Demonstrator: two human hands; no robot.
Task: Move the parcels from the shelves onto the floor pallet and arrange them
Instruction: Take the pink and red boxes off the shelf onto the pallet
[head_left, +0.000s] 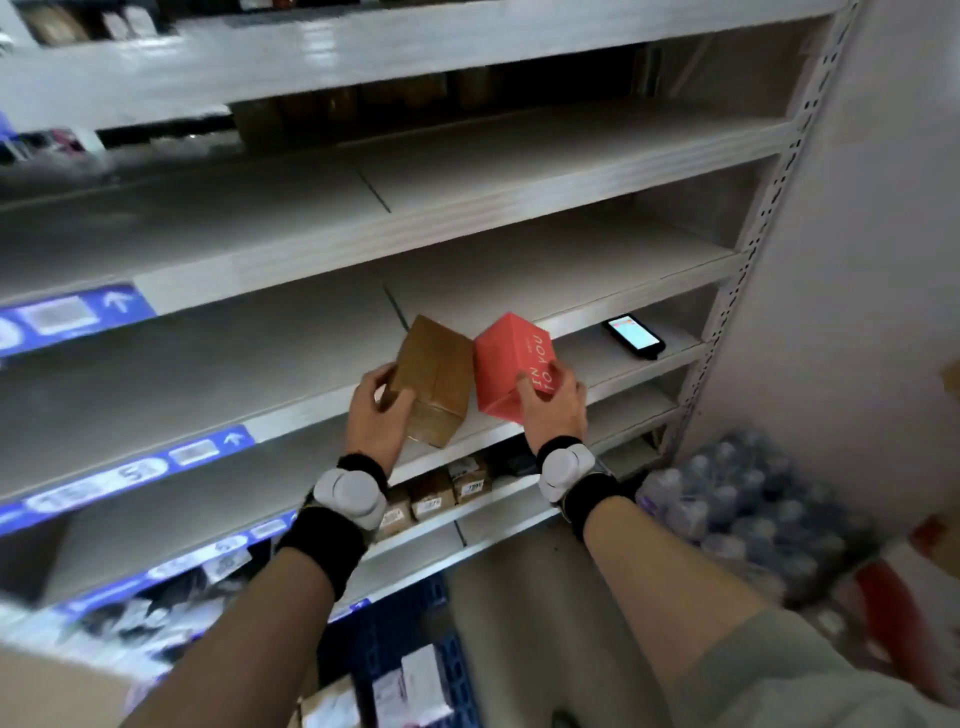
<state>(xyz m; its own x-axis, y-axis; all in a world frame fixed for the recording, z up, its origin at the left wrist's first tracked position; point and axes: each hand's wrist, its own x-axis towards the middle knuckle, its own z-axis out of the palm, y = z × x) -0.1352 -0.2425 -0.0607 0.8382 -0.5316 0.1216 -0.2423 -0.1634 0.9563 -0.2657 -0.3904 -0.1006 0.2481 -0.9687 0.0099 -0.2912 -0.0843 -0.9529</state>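
My left hand grips a brown cardboard parcel, held tilted in front of the shelf edge. My right hand grips a red box with white lettering, also tilted. The two parcels touch side by side in the air over the front of a white shelf. On a lower shelf, several small brown labelled parcels stand in a row. A blue pallet lies on the floor below, with a few parcels on it, partly hidden by my arms.
A phone with its screen lit lies on the shelf to the right of the boxes. Shrink-wrapped water bottles are stacked on the floor at right beside the shelf's perforated upright. Blue labels run along the shelf edges at left.
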